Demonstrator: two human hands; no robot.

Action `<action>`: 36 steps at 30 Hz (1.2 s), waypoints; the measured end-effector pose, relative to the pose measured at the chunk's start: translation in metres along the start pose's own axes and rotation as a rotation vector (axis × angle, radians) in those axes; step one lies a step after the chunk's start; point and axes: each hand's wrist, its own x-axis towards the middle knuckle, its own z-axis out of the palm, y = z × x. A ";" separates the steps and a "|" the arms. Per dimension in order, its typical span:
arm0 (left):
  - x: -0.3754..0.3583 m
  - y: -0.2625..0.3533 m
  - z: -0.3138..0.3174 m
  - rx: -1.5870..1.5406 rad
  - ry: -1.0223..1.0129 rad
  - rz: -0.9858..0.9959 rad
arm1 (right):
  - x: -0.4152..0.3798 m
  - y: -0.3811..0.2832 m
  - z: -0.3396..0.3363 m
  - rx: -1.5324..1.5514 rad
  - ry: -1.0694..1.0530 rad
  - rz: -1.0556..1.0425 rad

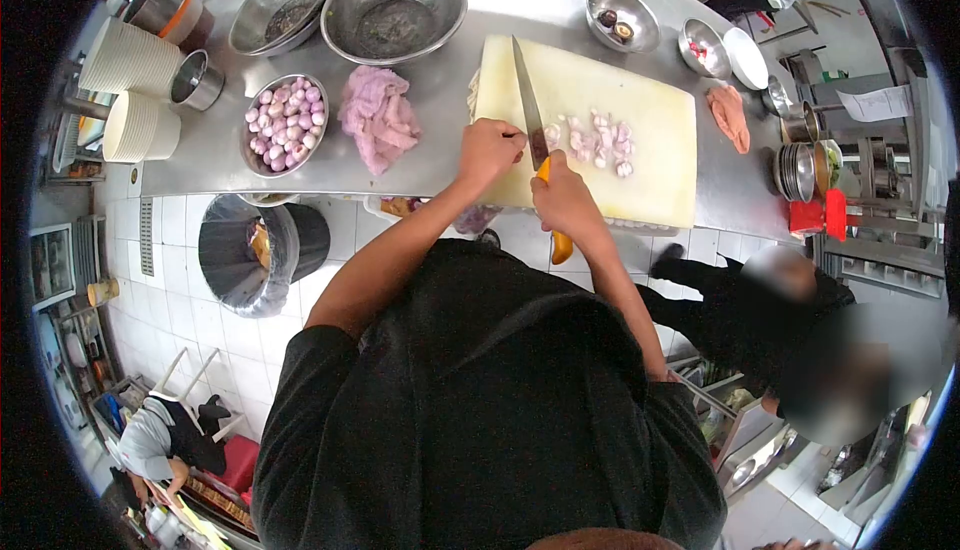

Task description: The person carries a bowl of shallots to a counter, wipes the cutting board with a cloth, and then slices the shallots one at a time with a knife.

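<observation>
My right hand point(565, 198) is wrapped round the yellow handle of a large kitchen knife point(526, 85). The blade points away from me over the left part of a pale cutting board point(640, 95). Just left of the blade, my left hand point(491, 155) is closed, its fingertips pinched together; whatever they hold is too small to make out. Peeled shallot pieces point(602, 142) lie in a loose group on the board, right of the knife. A steel bowl at the left holds many whole peeled shallots point(284, 128).
A crumpled pink cloth point(380, 115) lies between the shallot bowl and the board. Large steel bowls point(394, 12) stand behind it. Smaller bowls point(622, 18) and an orange cloth point(728, 118) sit at the right. A lined bin point(312, 240) stands below left. Other people are nearby.
</observation>
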 end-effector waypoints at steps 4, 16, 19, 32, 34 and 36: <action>0.001 -0.002 0.000 0.004 -0.020 -0.003 | 0.054 0.043 0.033 -0.184 0.227 -0.309; 0.002 0.001 -0.002 0.009 -0.030 -0.015 | 0.044 0.031 0.031 -0.152 0.180 -0.238; 0.000 -0.002 -0.002 0.008 -0.022 -0.007 | 0.030 0.016 0.016 -0.067 0.107 -0.160; 0.005 -0.005 -0.002 -0.034 -0.035 0.007 | 0.056 0.038 0.041 -0.184 0.240 -0.257; 0.005 -0.003 -0.004 -0.012 -0.023 0.019 | 0.060 0.036 0.041 -0.220 0.266 -0.290; 0.004 -0.001 -0.002 -0.030 -0.031 0.009 | 0.054 0.032 0.029 -0.186 0.214 -0.249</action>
